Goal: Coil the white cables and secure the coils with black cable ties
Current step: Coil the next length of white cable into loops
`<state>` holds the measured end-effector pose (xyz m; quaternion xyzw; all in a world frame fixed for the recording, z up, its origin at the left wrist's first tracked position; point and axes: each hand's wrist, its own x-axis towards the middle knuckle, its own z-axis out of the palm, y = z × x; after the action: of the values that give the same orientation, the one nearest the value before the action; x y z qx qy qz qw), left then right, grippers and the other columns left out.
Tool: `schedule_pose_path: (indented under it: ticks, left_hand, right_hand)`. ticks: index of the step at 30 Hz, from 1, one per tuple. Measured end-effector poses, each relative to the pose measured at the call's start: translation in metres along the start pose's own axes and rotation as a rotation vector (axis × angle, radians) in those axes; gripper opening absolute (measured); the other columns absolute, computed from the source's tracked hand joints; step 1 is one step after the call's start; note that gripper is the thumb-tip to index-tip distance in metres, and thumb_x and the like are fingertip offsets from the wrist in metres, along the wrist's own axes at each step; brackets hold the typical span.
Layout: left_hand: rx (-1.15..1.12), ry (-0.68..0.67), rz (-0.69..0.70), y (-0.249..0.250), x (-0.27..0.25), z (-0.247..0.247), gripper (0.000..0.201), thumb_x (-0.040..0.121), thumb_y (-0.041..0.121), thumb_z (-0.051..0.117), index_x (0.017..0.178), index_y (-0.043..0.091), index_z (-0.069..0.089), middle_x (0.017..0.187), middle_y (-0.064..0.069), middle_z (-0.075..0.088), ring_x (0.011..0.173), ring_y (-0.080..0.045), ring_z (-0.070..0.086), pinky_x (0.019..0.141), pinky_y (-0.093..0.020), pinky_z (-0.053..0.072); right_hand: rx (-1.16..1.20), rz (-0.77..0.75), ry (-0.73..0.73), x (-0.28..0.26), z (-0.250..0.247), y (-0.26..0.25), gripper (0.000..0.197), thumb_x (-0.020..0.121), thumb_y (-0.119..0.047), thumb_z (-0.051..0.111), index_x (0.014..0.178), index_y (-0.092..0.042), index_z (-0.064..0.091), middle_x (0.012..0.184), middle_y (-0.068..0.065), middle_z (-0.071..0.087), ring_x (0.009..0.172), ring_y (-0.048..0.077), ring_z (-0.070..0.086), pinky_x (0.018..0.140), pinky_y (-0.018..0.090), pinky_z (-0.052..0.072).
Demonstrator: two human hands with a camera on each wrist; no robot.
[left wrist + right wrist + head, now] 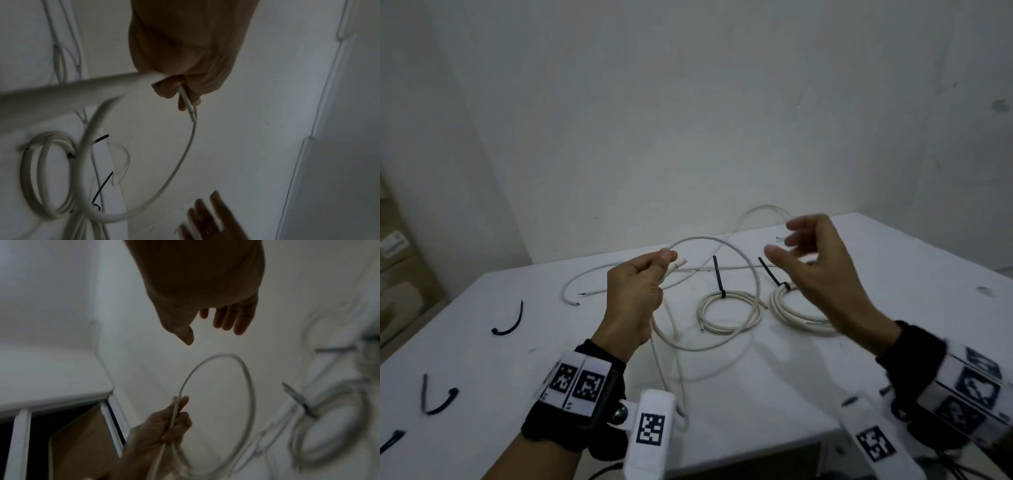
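Observation:
My left hand is raised above the table and grips a white cable near its end; the cable arcs into one large loop to the right and trails down toward me. In the left wrist view the same hand pinches the cable. My right hand hovers beside the loop, fingers spread, holding nothing; in the right wrist view the hand is above the loop. Two finished coils lie on the table, each with a black cable tie standing up.
Loose white cables lie across the white table toward the back. Several loose black cable ties lie at the left. A wall stands close behind the table. A cardboard box is at the far left.

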<state>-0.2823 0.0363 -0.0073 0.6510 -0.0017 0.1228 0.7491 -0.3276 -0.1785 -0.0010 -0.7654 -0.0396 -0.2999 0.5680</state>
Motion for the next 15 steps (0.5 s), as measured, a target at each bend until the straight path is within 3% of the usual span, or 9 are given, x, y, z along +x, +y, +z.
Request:
schedule_pose_path:
  ticks: [2,4,6,7,10,12,14,15]
  left_hand:
    - [0.056,-0.079,0.035,0.003,-0.006,0.003,0.012,0.087,0.020,0.067,0.090,0.011,0.074,0.063,0.014,0.068,0.059,-0.017,0.027,0.040,-0.016,0.025]
    - [0.106,-0.170,0.085,0.007,-0.013,0.008,0.016,0.086,0.016,0.067,0.093,0.004,0.074,0.056,0.011,0.064,0.049,-0.013,0.028,0.038,-0.014,0.025]
    - [0.130,-0.231,0.173,0.010,-0.018,0.011,0.018,0.085,0.013,0.066,0.094,-0.001,0.073,0.067,0.001,0.067,0.038,0.000,0.039,0.040,-0.007,0.031]
    - [0.138,-0.256,0.218,0.012,-0.021,0.013,0.017,0.085,0.011,0.066,0.095,-0.001,0.073,0.072,-0.003,0.067,0.039,0.002,0.047,0.042,-0.005,0.034]
    - [0.184,-0.301,0.299,0.016,-0.026,0.016,0.014,0.086,0.008,0.064,0.096,0.007,0.075,0.070,-0.003,0.066,0.041,0.004,0.050,0.044,-0.003,0.034]
    - [0.170,-0.290,0.277,0.017,-0.025,0.013,0.014,0.086,0.012,0.065,0.089,0.017,0.078,0.064,-0.003,0.066,0.040,-0.003,0.040,0.043,-0.011,0.029]
    - [0.146,-0.271,0.217,0.016,-0.021,0.009,0.014,0.086,0.018,0.066,0.086,0.022,0.079,0.065,-0.009,0.064,0.054,-0.022,0.031,0.048,-0.024,0.022]
    - [0.143,-0.265,0.192,0.015,-0.020,0.007,0.013,0.087,0.021,0.066,0.087,0.021,0.079,0.068,-0.015,0.061,0.061,-0.024,0.030,0.049,-0.026,0.022]
  right_hand:
    - [-0.161,-0.279,-0.112,0.007,-0.003,-0.016,0.044,0.076,-0.032,0.075,0.110,-0.024,0.049,0.108,-0.004,0.058,0.097,0.010,0.056,0.082,0.014,0.043]
    - [-0.302,-0.399,-0.315,0.014,0.002,-0.033,0.064,0.071,-0.044,0.074,0.124,-0.021,0.045,0.121,-0.004,0.055,0.109,0.008,0.052,0.091,0.011,0.038]
    - [-0.437,-0.313,-0.543,0.022,0.014,-0.048,0.079,0.067,-0.056,0.072,0.132,-0.025,0.039,0.121,-0.006,0.056,0.110,0.008,0.053,0.094,0.023,0.043]
    - [-0.491,-0.247,-0.651,0.027,0.021,-0.053,0.075,0.067,-0.057,0.071,0.129,-0.026,0.042,0.113,-0.007,0.060,0.104,0.008,0.057,0.090,0.026,0.046]
    - [-0.447,-0.103,-0.879,0.041,0.035,-0.055,0.038,0.077,-0.045,0.070,0.099,-0.015,0.061,0.074,-0.007,0.067,0.068,0.009,0.066,0.069,0.027,0.052]
    - [-0.307,-0.026,-0.919,0.045,0.040,-0.053,0.030,0.084,-0.034,0.068,0.093,-0.007,0.065,0.061,-0.001,0.067,0.057,0.015,0.064,0.061,0.028,0.053]
    - [-0.167,0.021,-0.929,0.044,0.042,-0.052,0.027,0.087,-0.026,0.066,0.096,0.000,0.065,0.058,0.002,0.066,0.057,0.020,0.063,0.057,0.027,0.054]
    - [-0.096,0.042,-0.940,0.043,0.044,-0.051,0.026,0.088,-0.022,0.065,0.099,0.002,0.064,0.060,0.004,0.066,0.058,0.022,0.064,0.058,0.027,0.056]
